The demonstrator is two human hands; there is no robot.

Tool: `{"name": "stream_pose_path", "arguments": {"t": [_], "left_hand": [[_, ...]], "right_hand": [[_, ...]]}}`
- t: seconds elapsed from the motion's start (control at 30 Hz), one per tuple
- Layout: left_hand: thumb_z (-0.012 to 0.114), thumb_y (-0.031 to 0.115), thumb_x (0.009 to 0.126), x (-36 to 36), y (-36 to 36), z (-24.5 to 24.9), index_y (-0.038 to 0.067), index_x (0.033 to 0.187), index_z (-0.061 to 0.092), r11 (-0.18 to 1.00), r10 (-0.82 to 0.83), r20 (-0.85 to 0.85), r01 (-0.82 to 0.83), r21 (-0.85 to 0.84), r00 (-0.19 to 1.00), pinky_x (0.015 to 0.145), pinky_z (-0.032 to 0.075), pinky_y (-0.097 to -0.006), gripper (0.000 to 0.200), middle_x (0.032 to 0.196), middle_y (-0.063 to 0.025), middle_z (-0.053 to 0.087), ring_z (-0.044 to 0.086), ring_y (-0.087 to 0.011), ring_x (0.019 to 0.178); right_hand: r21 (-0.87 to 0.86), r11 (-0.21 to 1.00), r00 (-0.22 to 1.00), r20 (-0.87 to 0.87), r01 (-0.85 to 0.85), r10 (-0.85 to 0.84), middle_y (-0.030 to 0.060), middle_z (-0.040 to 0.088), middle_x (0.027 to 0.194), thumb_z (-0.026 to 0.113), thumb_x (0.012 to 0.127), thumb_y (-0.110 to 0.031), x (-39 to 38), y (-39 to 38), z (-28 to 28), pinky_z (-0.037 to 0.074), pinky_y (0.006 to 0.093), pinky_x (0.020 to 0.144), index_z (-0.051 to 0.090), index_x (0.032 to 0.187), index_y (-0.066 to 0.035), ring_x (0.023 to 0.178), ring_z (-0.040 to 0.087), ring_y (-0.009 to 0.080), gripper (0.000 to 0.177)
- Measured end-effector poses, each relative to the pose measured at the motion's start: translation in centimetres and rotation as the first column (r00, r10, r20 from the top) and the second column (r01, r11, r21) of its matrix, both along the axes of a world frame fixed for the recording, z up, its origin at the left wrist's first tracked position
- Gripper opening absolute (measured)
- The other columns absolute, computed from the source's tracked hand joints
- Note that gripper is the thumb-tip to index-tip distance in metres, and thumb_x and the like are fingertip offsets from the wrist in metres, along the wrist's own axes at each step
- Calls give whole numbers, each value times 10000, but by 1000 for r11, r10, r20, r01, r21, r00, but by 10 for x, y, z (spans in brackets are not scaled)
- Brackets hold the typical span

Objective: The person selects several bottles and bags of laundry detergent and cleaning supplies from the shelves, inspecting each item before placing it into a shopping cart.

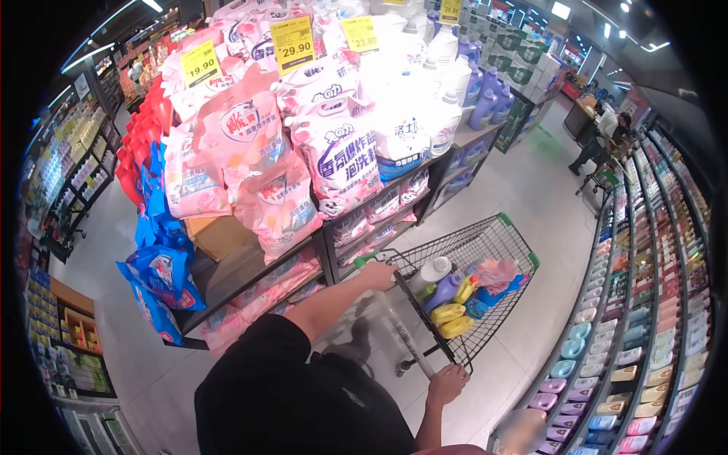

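My left hand (377,274) is closed around the handle end of a wire shopping cart (447,254), beside its green corner. My right hand (449,384) is closed on the other end of the same handle. Between them runs the pale handle bar (402,334). In the cart lie a white bottle (434,271), a purple bottle (445,291), yellow bottles (457,327), a blue package (509,296) and a pinkish plastic bag (497,274).
Detergent bags (334,152) with yellow price tags (294,44) fill the display at the left. Bottle shelves (644,303) line the right side. Farther up the aisle a person (610,129) stands by another cart (607,176). Blue bags (163,273) hang at the display's near corner.
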State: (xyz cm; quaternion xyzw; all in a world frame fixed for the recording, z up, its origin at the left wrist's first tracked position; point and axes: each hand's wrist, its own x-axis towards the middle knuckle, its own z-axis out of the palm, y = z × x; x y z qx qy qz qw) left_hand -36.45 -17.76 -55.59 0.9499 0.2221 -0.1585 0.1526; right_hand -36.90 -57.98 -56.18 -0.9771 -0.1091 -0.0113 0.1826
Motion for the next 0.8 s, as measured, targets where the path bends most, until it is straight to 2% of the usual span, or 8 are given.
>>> {"name": "stream_pose_path", "arguments": {"t": [0.1,0.2,0.3,0.43,0.47,0.63,0.7,0.8], "left_hand": [[683,396,865,24,10,11,212,1417,583,999,8,-40,-10,-39,999,898,550,-517,590,1126,-194,740,715,-394,1052],[679,408,865,54,29,11,180,1423,572,999,-6,-47,4,-40,999,904,549,-519,612,1131,-195,739,710,-395,1064],[678,364,862,73,43,1,171,1291,607,999,-41,39,41,-2,998,783,574,-486,476,1008,-138,739,735,-349,944],[671,375,878,100,60,2,134,1246,610,997,-73,68,74,-6,995,755,570,-499,443,940,-144,736,735,-354,896],[671,442,911,106,63,11,128,1344,567,995,-69,-13,68,-76,998,833,550,-513,545,1058,-188,728,705,-384,1024],[681,384,900,131,83,0,107,1285,590,990,-70,79,79,-119,994,793,551,-524,483,982,-178,722,708,-385,951],[664,398,892,141,88,1,100,1276,609,993,-81,118,90,-81,990,752,568,-506,489,925,-171,729,726,-371,887],[683,385,891,158,95,-2,101,1307,595,991,-91,103,100,-87,991,778,571,-506,512,947,-168,736,729,-373,915]], "right_hand": [[-14,1000,998,55,2,-1,116,663,1260,499,1066,-215,19,14,-9,568,488,912,696,1079,29,1243,538,351,313],[-46,999,998,-65,18,-21,105,642,1324,465,1079,-251,40,30,-2,550,489,953,702,1138,14,1289,512,343,361],[-26,999,997,-65,28,-29,103,639,1333,468,1075,-247,58,44,-3,558,496,931,712,1107,19,1295,511,343,362],[0,997,996,-28,81,-81,103,646,1328,473,1065,-237,81,55,-22,566,502,899,719,1088,18,1283,522,339,355],[-8,995,995,-32,95,-95,102,648,1326,475,1063,-235,87,58,-23,567,502,894,720,1087,18,1279,526,337,352],[13,993,992,-59,113,-112,132,650,1277,489,1056,-206,106,81,-10,573,503,902,690,1125,51,1288,530,361,334],[39,992,993,-21,117,-116,133,651,1289,505,1042,-183,114,87,-18,573,496,908,715,1055,43,1283,535,365,309],[18,993,994,-1,112,-112,132,651,1295,517,1028,-165,128,90,-25,574,488,907,721,1025,39,1279,538,362,289]]}}
